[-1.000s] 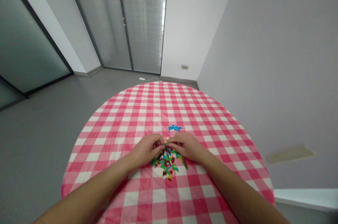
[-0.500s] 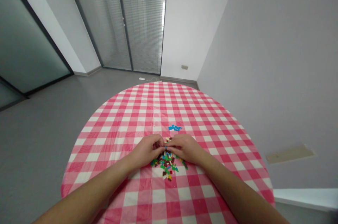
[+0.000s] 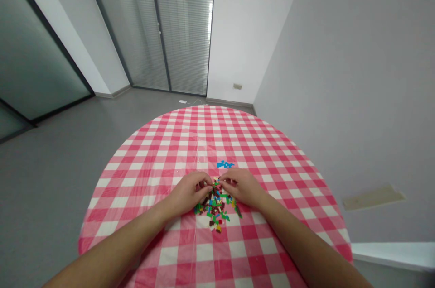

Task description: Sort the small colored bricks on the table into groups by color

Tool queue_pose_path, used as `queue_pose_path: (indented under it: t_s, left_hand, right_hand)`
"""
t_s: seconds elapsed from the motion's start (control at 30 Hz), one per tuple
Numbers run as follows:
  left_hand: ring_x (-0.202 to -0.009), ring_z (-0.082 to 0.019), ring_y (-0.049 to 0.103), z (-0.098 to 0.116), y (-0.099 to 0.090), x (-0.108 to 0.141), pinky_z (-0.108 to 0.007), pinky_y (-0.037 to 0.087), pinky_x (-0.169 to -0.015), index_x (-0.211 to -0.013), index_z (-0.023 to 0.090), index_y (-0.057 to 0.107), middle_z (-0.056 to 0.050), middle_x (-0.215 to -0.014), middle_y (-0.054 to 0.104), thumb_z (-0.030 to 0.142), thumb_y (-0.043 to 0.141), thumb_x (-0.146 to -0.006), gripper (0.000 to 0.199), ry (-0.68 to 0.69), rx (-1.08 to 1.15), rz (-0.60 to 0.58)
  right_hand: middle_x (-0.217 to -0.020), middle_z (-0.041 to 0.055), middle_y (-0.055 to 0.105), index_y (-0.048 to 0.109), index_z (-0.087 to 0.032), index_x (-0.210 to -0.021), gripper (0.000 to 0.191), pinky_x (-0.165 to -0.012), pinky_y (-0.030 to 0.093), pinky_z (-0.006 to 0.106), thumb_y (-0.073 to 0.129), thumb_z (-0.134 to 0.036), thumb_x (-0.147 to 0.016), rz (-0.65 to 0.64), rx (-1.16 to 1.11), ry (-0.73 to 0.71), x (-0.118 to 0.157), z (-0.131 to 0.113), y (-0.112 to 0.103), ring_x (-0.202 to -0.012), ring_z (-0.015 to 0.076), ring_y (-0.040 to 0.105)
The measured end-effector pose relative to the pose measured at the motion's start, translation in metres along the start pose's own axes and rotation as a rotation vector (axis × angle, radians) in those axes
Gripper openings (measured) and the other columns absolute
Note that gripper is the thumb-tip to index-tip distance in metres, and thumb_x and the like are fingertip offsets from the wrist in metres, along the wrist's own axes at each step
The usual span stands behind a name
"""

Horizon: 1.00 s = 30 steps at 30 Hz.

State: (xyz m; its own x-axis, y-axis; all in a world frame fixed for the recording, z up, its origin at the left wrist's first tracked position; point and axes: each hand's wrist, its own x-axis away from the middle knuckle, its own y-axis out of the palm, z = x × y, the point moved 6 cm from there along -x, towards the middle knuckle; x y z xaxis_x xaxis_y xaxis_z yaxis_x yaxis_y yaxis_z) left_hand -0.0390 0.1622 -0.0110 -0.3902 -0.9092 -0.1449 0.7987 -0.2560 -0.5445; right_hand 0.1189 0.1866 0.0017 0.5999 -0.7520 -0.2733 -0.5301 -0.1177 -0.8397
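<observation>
A red-and-white checked tablecloth (image 3: pixel 136 179) carries a pile of small multicoloured bricks (image 3: pixel 217 215), with blue bricks (image 3: pixel 225 164) just beyond the pile.

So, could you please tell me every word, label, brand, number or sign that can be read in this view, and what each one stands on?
There is no readable text anywhere in this view.
The small plastic bricks are too small to show any marks.
The small plate on the wall is too small and blurred to read.
</observation>
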Motion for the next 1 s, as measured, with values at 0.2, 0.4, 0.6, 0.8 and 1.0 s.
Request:
queue_pose_path:
  t_s: [0.2,0.4,0.6,0.8,1.0]
  left_hand:
    - [-0.070,-0.015,0.056,-0.005,-0.009,-0.004,-0.025,0.042,-0.066,-0.084,0.017,0.063,-0.002,-0.080,0.066,0.022,0.055,-0.086,0.010,-0.021,-0.060,0.042]
    - [-0.066,-0.014,0.054,-0.013,-0.008,-0.005,-0.024,0.040,-0.061,-0.083,0.017,0.062,-0.002,-0.076,0.065,0.022,0.053,-0.087,0.011,-0.052,-0.035,0.034]
    - [-0.069,-0.015,0.056,-0.013,-0.008,-0.005,-0.025,0.041,-0.062,-0.082,0.016,0.063,-0.003,-0.079,0.065,0.019,0.053,-0.085,0.010,-0.043,-0.038,0.032]
    - [-0.070,-0.015,0.056,-0.012,-0.009,-0.005,-0.025,0.041,-0.064,-0.083,0.017,0.064,-0.002,-0.080,0.065,0.019,0.054,-0.084,0.010,-0.028,-0.035,0.036]
    - [-0.068,-0.015,0.055,-0.013,-0.008,-0.004,-0.025,0.041,-0.062,-0.082,0.018,0.064,-0.001,-0.079,0.064,0.021,0.053,-0.085,0.012,-0.031,-0.025,0.032]
  right_hand:
    - [-0.082,0.0049,0.073,0.073,-0.019,-0.083,0.017,-0.067,0.043,0.026,0.058,-0.027,-0.085,0.233,0.118,0.329,0.002,0.043,-0.026,-0.074,0.0177,0.064]
    - [-0.083,0.0050,0.074,0.075,-0.019,-0.082,0.020,-0.064,0.041,0.026,0.057,-0.029,-0.084,0.150,0.181,0.442,0.004,0.060,-0.023,-0.075,0.0183,0.065]
    - [-0.082,0.0053,0.075,0.075,-0.019,-0.084,0.021,-0.062,0.040,0.025,0.055,-0.027,-0.084,0.067,0.216,0.431,0.003,0.058,-0.017,-0.074,0.0182,0.066]
    - [-0.081,0.0051,0.075,0.076,-0.019,-0.085,0.020,-0.062,0.040,0.025,0.057,-0.026,-0.083,0.051,0.228,0.451,0.002,0.060,-0.015,-0.074,0.0183,0.066]
    - [-0.081,0.0042,0.075,0.076,-0.020,-0.087,0.022,-0.061,0.040,0.025,0.057,-0.031,-0.085,0.050,0.172,0.467,0.001,0.064,-0.015,-0.073,0.0180,0.066]
